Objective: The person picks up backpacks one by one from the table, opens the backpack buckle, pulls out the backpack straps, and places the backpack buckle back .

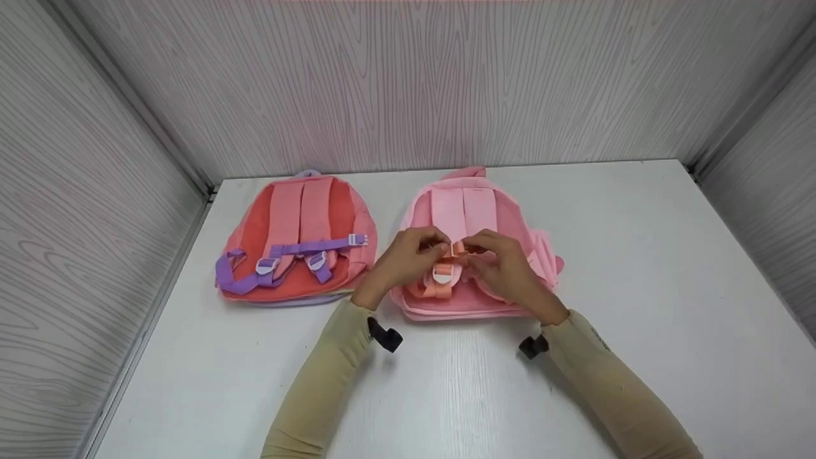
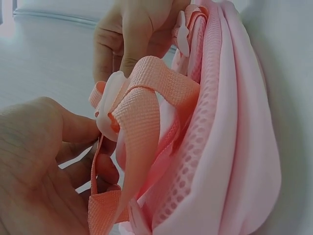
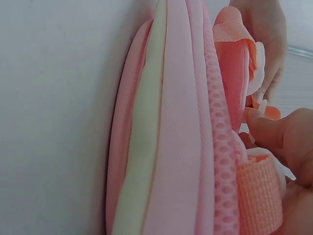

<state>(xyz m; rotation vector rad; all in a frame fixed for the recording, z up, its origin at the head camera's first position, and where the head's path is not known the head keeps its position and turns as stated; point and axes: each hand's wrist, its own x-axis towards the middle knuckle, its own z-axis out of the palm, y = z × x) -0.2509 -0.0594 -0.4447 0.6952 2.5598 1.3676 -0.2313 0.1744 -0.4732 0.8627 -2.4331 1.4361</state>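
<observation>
A pink backpack (image 1: pixel 481 310) lies with its shoulder straps (image 1: pixel 448 207) facing up. Both hands meet over its lower middle, at a small white buckle (image 1: pixel 454 249) threaded with orange webbing. My left hand (image 1: pixel 411 257) pinches the orange strap (image 2: pixel 96 164) between thumb and fingers, beside a white strap adjuster (image 2: pixel 106 110). From the other side, my right hand (image 1: pixel 508 268) pinches the orange strap (image 3: pixel 270 112) at the buckle, thumb toward the pack. Fingers partly hide the buckle. Another orange webbing loop (image 3: pixel 259 196) hangs near the right palm.
Left of the pink pack lies a coral-red backpack (image 1: pixel 344 275) with purple straps (image 1: pixel 237 280) and white buckles. Both packs are on a white table (image 1: pixel 446 395). Grey wood-grain panels (image 1: pixel 414 83) stand behind and at the sides. Black wrist mounts (image 1: pixel 386 336) sit on both sleeves.
</observation>
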